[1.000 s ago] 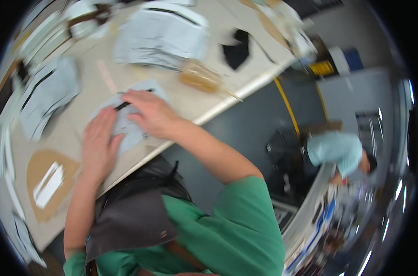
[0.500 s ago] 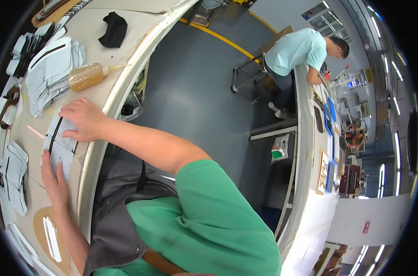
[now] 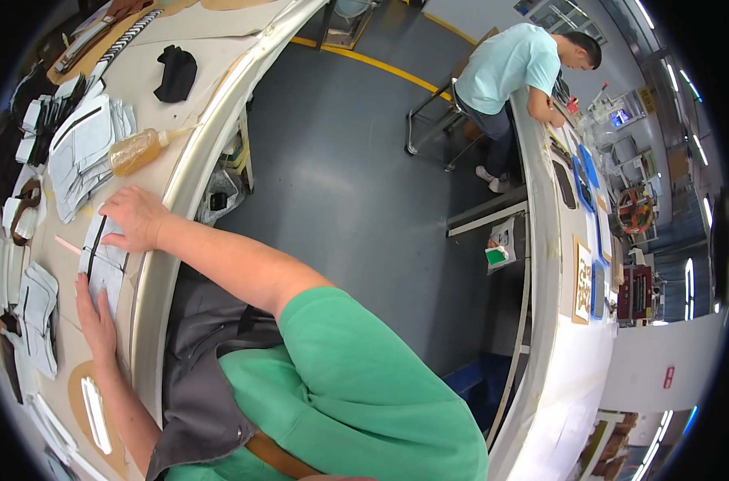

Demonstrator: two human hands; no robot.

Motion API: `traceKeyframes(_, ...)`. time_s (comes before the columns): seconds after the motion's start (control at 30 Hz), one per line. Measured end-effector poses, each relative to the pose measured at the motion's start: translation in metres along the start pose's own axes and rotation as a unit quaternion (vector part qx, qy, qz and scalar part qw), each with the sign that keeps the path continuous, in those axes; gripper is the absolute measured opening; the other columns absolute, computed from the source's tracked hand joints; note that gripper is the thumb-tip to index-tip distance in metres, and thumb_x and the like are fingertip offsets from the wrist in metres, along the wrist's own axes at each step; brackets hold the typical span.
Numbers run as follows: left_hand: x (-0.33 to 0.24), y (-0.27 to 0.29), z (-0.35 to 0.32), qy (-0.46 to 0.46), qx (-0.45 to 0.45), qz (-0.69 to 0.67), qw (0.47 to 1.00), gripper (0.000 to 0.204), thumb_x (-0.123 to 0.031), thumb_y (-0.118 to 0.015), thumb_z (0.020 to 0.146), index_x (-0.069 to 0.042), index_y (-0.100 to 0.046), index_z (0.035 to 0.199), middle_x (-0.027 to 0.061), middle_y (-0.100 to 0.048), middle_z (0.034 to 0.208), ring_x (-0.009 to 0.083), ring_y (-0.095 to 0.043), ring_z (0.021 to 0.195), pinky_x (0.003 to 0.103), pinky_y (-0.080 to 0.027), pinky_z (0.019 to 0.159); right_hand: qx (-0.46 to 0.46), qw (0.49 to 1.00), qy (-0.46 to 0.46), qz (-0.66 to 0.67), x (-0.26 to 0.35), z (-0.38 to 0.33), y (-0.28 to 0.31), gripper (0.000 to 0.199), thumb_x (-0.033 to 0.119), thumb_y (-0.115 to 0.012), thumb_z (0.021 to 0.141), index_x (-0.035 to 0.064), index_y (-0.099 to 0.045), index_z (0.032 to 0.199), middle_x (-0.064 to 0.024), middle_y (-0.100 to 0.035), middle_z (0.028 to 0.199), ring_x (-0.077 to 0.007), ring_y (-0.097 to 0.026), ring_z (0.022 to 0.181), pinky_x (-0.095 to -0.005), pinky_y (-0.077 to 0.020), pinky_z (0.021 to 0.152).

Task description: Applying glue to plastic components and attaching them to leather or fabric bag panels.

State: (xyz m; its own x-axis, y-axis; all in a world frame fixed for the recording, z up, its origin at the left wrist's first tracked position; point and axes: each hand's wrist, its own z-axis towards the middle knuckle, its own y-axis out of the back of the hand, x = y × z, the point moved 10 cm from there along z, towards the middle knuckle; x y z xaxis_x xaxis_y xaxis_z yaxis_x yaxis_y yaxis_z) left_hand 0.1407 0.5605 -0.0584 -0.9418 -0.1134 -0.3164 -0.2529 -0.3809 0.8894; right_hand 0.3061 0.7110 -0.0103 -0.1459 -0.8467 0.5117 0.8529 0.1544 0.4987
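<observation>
On the table [image 3: 60, 264], black strip [image 3: 96, 240] runs lengthwise, away.

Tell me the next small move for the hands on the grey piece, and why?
Probably press and smooth the black strip along the grey piece. Both hands, left and right, lie flat on that piece, and the strip runs between them.

A flat cut piece [image 3: 104, 260] is laid on the workbench [image 3: 152, 264] near its edge, between the left hand [image 3: 94, 311] and the right hand [image 3: 136, 218]. A glue bottle [image 3: 138, 150] is laid on its side beyond the right hand, beside a stack of cut pieces [image 3: 80, 156]. A folded cloth [image 3: 176, 72] is placed farther back.
</observation>
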Motion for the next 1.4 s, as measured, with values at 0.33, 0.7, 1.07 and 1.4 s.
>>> traceKeyframes(0.33, -0.001, 0.003, -0.002, 0.017, 0.011, -0.011, 1.0, 0.05, -0.014, -0.049, 0.101, 0.0, -0.038, 0.147, 0.019, -0.042, 0.15, 0.0356, -0.035, 0.142, 0.042, -0.025, 0.117, 0.013, 1.0, -0.025, 0.006, -0.002, 0.0, -0.003, 0.047, 0.042, -0.075, 0.075, 0.0065, -0.067, 0.105, -0.0107, -0.065, 0.106, -0.0286, -0.056, 0.107, -0.0394, -0.0413, 0.097)
traceKeyframes(0.7, -0.008, 0.006, 0.003, 0.008, 0.012, -0.052, 0.999, 0.049, -0.01, -0.049, 0.1, -0.001, -0.038, 0.147, 0.0179, -0.042, 0.15, 0.0345, -0.034, 0.143, 0.04, -0.024, 0.117, 0.011, 1.0, -0.029, 0.006, -0.005, 0.002, -0.003, 0.046, 0.044, -0.076, 0.074, 0.0073, -0.067, 0.102, -0.0108, -0.064, 0.101, -0.0298, -0.057, 0.103, -0.0401, -0.043, 0.094)
traceKeyframes(1.07, 0.005, 0.003, -0.004, 0.03, 0.023, -0.049, 0.998, 0.049, -0.007, -0.045, 0.1, -0.002, -0.038, 0.148, 0.0162, -0.041, 0.151, 0.0333, -0.031, 0.145, 0.041, -0.022, 0.118, 0.04, 0.999, -0.026, 0.007, 0.004, 0.001, -0.004, 0.045, 0.042, -0.076, 0.075, 0.0064, -0.067, 0.101, -0.0121, -0.065, 0.098, -0.0306, -0.059, 0.1, -0.04, -0.0439, 0.092)
traceKeyframes(1.4, -0.002, 0.023, -0.01, 0.097, -0.022, -0.16, 0.982, 0.048, 0.0, -0.045, 0.097, -0.002, -0.044, 0.144, 0.0181, -0.044, 0.149, 0.0312, -0.037, 0.142, 0.038, -0.027, 0.116, 0.031, 0.998, -0.022, 0.056, 0.006, 0.011, 0.007, 0.036, 0.033, -0.074, 0.077, 0.0053, -0.068, 0.099, -0.0128, -0.067, 0.093, -0.0325, -0.062, 0.093, -0.0426, -0.0453, 0.088)
